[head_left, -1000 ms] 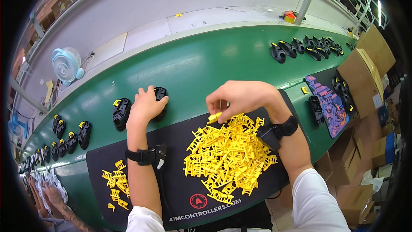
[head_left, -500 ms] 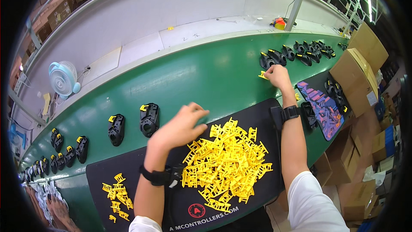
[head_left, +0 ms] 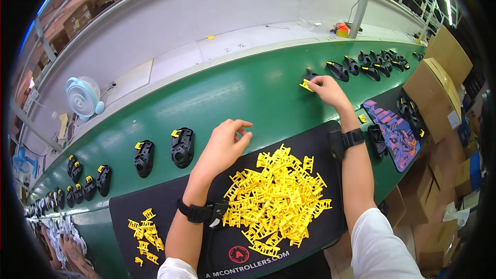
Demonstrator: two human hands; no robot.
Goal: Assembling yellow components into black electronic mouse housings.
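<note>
My right hand [head_left: 329, 92] pinches a small yellow plastic clip [head_left: 306, 85] over the far side of the green bench. Right beside its fingertips is a blurred black plastic shell [head_left: 310, 75]; whether the fingers touch it too, I cannot tell. My left hand [head_left: 227, 142] hovers empty above the bench, its fingers loosely curved and apart. A big heap of yellow clips [head_left: 279, 196] lies on the black mat [head_left: 212, 250] between my forearms. To the left hand's left, a black shell [head_left: 182, 150] with a yellow clip at its top end lies on the bench.
More black shells [head_left: 338, 71] crowd the far right, and others [head_left: 103, 181] line the left. A smaller clip pile [head_left: 147, 232] lies on the mat's left. Cardboard boxes [head_left: 431, 98] and a patterned mat [head_left: 395, 134] stand right. Another person's hand [head_left: 72, 250] shows lower left.
My right hand has shifted left with the yellow clip, and the black shell beside it has moved left, away from the row. My left hand's fingers have curled a little.
</note>
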